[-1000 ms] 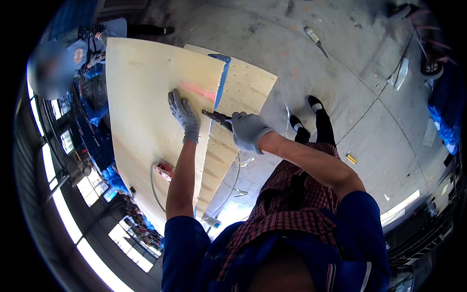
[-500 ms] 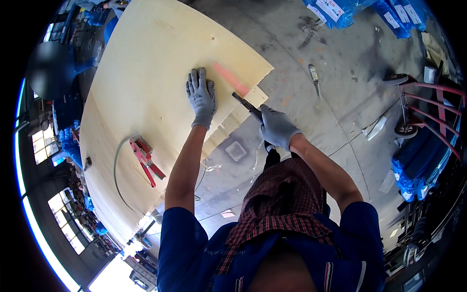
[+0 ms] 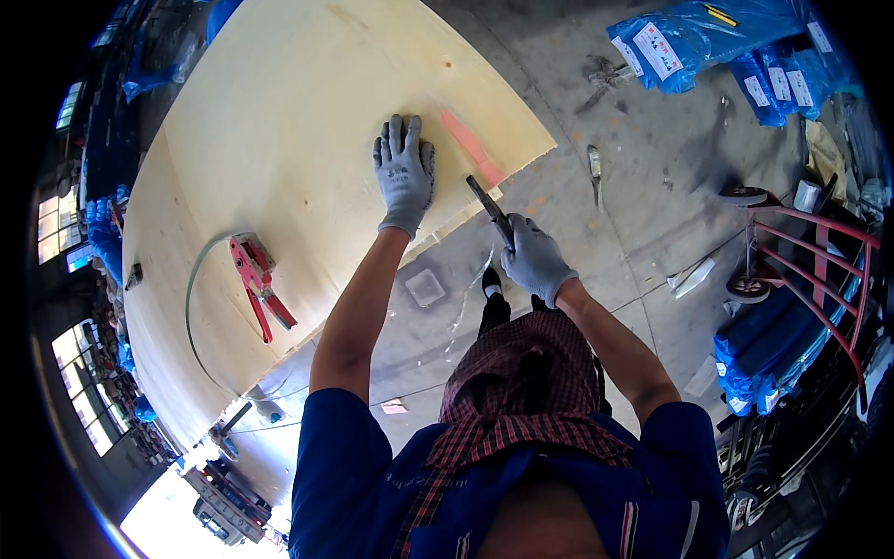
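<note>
My left hand, in a grey glove, lies flat on a large pale plywood sheet, its fingers stretched out and holding nothing. Right of its fingers, a pink strip-shaped patch shows near the sheet's right corner. My right hand, gloved the same way, is wrapped round a dark, narrow hand tool. The tool's tip reaches over the sheet's near edge, close to the pink patch's lower end; whether it touches the wood I cannot tell. Its exact kind is unclear.
A red two-handled tool with a thin greenish strap lies on the sheet's left part. Blue wrapped packs lie on the floor at far right. Nearer on that side stands a red wheeled cart. A light-coloured slim object lies on the floor.
The whole view has shifted slightly, so sheet and cart appear in new places. My left hand stays flat on the sheet and my right hand keeps hold of the dark tool near the edge.
</note>
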The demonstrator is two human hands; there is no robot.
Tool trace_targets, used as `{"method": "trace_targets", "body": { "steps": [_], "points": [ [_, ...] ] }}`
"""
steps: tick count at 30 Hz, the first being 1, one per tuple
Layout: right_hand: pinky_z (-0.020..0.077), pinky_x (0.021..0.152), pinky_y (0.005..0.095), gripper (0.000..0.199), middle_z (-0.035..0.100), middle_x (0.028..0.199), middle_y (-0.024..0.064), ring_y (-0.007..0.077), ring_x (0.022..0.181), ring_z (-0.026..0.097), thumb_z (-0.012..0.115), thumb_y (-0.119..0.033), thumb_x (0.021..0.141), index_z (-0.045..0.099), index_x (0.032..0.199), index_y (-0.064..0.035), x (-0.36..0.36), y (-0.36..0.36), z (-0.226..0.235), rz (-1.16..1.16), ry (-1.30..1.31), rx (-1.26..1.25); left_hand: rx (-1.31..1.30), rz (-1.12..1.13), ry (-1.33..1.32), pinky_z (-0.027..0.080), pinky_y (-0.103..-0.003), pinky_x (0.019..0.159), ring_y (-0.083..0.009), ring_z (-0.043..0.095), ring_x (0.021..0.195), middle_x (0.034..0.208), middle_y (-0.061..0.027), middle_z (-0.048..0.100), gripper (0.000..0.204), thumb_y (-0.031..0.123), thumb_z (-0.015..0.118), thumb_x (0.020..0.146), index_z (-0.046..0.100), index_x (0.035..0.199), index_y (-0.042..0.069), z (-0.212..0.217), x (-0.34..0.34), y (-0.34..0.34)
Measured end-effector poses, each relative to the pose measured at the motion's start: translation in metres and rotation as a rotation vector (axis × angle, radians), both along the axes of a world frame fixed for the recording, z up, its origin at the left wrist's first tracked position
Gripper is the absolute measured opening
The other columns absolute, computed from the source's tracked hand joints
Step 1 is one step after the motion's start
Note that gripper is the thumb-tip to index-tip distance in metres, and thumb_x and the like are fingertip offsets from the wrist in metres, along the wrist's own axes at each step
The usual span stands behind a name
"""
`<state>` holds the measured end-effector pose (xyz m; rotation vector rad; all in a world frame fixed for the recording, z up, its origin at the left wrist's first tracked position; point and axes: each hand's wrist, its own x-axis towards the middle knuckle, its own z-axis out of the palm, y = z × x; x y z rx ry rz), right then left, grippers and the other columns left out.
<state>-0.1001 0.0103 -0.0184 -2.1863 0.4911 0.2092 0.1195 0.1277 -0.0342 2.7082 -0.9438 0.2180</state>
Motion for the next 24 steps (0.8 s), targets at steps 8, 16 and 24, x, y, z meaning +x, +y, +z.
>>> {"method": "trace_targets", "body": {
  "steps": [8, 16, 24],
  "points": [
    [0.0484, 0.068, 0.0502, 0.028, 0.058, 0.090, 0.0207, 0.0430, 0.080, 0.059, 0.058, -0.012, 0.082, 0.044, 0.106, -0.0067, 0.006, -0.007, -0.029, -0.055, -0.067, 0.175, -0.009, -0.019, -0.021, 0.023, -0.047, 0.108, -0.0385, 0.035, 0.129, 0.139, -0.0214, 0.038, 0.045, 0.026, 0.047, 0.091, 0.045, 0.133, 0.011, 0.002, 0.004, 0.002],
    [0.0477, 0.067, 0.0454, 0.028, 0.056, 0.088, 0.0193, 0.0401, 0.080, 0.056, 0.056, -0.006, 0.076, 0.050, 0.104, -0.0041, 0.042, -0.013, -0.140, 0.001, -0.528, 0.037, -0.017, -0.015, 0.015, 0.023, -0.048, 0.108, -0.0384, 0.035, 0.128, 0.139, -0.0206, 0.038, 0.047, 0.025, 0.049, 0.090, 0.043, 0.134, 0.012, -0.001, 0.007, 0.005],
    [0.0403, 0.053, 0.0247, 0.013, 0.051, 0.065, -0.0020, 0.0083, 0.056, 0.048, 0.054, -0.012, 0.091, 0.056, 0.102, -0.0041, 0.020, 0.110, -0.159, -0.353, -0.331, 1.351, -0.029, 0.004, 0.036, 0.024, -0.048, 0.108, -0.0384, 0.036, 0.128, 0.139, -0.0204, 0.039, 0.045, 0.025, 0.049, 0.090, 0.045, 0.133, 0.012, 0.000, -0.002, 0.003]
  ]
}}
